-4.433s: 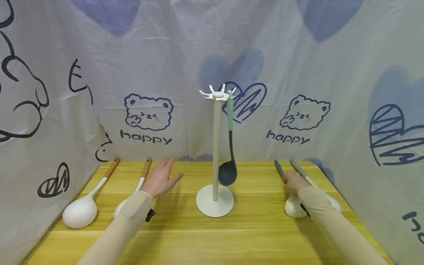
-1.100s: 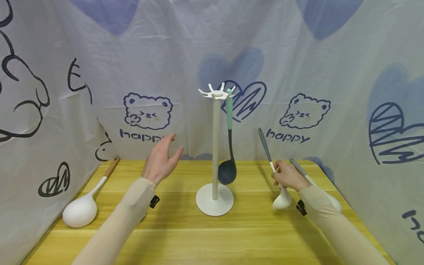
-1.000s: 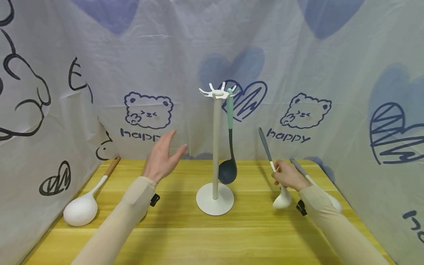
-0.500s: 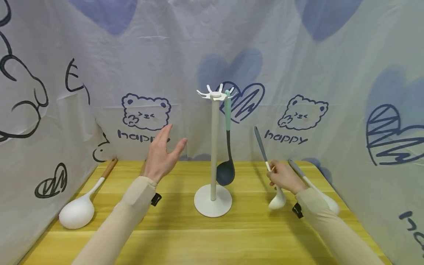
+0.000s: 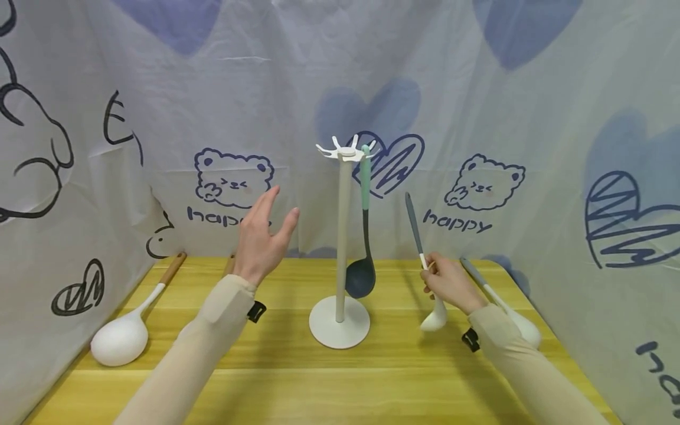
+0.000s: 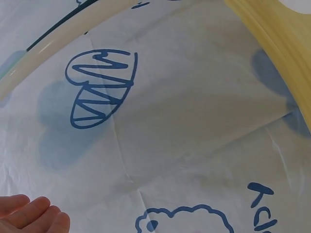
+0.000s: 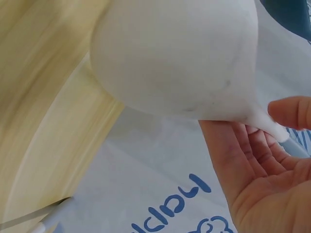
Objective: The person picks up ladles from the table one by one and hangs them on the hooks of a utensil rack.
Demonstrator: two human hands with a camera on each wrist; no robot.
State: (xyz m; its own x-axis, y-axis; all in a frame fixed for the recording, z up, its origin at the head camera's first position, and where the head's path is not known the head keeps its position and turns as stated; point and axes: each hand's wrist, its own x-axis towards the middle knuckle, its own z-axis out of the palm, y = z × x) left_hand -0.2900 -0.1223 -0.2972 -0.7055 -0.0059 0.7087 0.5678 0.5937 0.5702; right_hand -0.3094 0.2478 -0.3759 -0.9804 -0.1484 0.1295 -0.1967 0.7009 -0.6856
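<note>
Wood-grain tabletop point(image 5: 297, 389): toward its right edge, the right hand point(image 5: 451, 283) pinches a grey-handled white ladle point(image 5: 434, 319), seemingly off the surface; a slack pinch could let it twist and drop. The left hand point(image 5: 261, 245) holds nothing, fingers extended.

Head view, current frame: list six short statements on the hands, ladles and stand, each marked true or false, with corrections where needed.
1. The right hand holds a grey-handled ladle. True.
2. That ladle is held bowl up. False: it is held bowl down, handle up.
3. The left hand holds nothing. True.
4. The green-handled ladle hangs from the stand. True.
5. The stand lies on its side. False: it is upright.
6. Every ladle hangs from the stand. False: a brown-handled ladle, for one, lies on the table.
</note>
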